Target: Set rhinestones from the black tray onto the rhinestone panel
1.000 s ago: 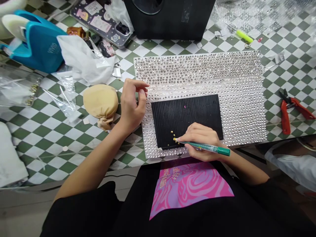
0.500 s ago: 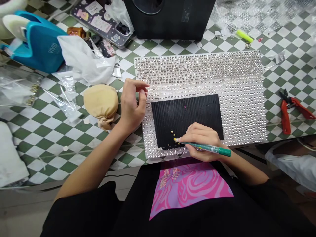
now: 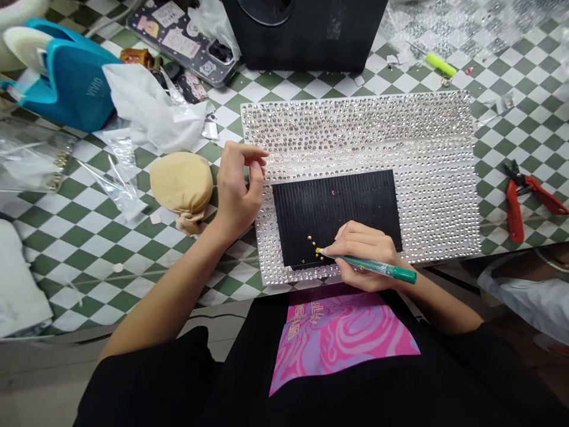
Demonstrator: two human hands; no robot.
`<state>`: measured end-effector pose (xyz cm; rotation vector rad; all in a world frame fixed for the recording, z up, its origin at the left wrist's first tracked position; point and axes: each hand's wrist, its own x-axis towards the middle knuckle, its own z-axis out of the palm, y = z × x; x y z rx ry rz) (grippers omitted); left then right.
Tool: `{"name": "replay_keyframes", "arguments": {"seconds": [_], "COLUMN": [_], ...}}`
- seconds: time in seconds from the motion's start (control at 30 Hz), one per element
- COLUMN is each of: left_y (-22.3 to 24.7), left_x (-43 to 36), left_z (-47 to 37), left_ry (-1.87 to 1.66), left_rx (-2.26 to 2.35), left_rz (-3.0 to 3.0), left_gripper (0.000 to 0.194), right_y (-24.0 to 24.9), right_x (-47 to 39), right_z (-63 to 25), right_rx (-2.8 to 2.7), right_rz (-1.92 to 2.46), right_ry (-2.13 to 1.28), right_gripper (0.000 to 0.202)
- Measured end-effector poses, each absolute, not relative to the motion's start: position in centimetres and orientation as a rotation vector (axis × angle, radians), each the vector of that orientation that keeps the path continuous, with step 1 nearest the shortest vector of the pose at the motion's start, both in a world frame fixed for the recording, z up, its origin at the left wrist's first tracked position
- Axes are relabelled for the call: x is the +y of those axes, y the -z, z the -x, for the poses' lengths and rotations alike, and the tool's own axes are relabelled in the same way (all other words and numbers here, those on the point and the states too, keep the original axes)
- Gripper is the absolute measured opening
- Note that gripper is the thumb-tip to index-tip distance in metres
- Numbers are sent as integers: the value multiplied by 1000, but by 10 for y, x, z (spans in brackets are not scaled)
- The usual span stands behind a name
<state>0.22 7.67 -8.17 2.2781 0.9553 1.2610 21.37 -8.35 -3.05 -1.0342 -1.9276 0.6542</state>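
A slim green pen-like tool (image 3: 377, 267) with a yellow tip is pinched in my right hand (image 3: 367, 254). Its tip points down among several small gold beads or studs (image 3: 313, 244) at the lower left of a ridged black mat (image 3: 329, 207). That mat lies on a white board (image 3: 438, 201) covered in rows of shiny silver rhinestones. At the board's left edge rests my left hand (image 3: 240, 188), loosely curled, thumb and index tips apart, with nothing visible between them. A tan cloth-wrapped pad (image 3: 181, 182), tied at one end, sits just left of it.
A black box-shaped object (image 3: 306, 35) stands behind the board. At the back left are a blue tape dispenser (image 3: 84, 80), crumpled white wrapping (image 3: 157, 110) and a phone (image 3: 186, 38). Red-handled pliers (image 3: 515, 207) and a yellow-green tool (image 3: 440, 64) lie right. Another person's clothing (image 3: 524, 296) shows at lower right.
The tip of the green tool has shifted slightly to the right among the gold pieces. My left hand stays almost where it was.
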Motion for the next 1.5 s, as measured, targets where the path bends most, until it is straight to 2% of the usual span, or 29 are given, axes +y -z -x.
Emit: {"name": "replay_keyframes", "arguments": {"seconds": [0.17,0.33,0.43,0.6,1.13,1.33,1.43,1.5], "left_y": [83,79,76,75,70,70,71,72], "left_x": [77,74,72,72,69,69,69,70], "left_z": [-2,-3,-2,-2,-3,-4,-4,-4], "left_ry": [-1267,-1223,-1179,-1167,-1105,-1134,-1155,-1151], "left_rx": [948,1015,1041,1049,1088,1083,1077,1074], "left_rz": [-2275,-2227,-2194,-2161,-2152,-2148,-2162,-2170], "left_gripper": [20,19,17,17,17,17,17,18], "right_y": [24,20,26,44,50,47,35,25], "right_x": [-86,-67,-48,-30,-31,-31,-41,-52], "right_z": [-227,-272,-309,-343,-339,-342,-327,-305], "right_rx": [-1691,-1395,-1337,-1376,-1474,-1435,-1574,-1750], "right_rz": [1086,1343,1355,1531,1685,1554,1514,1528], "right_ry": [-726,-352,-115,-96,-64,21,89,61], "right_gripper": [26,21,19,16,20,20,26,41]}}
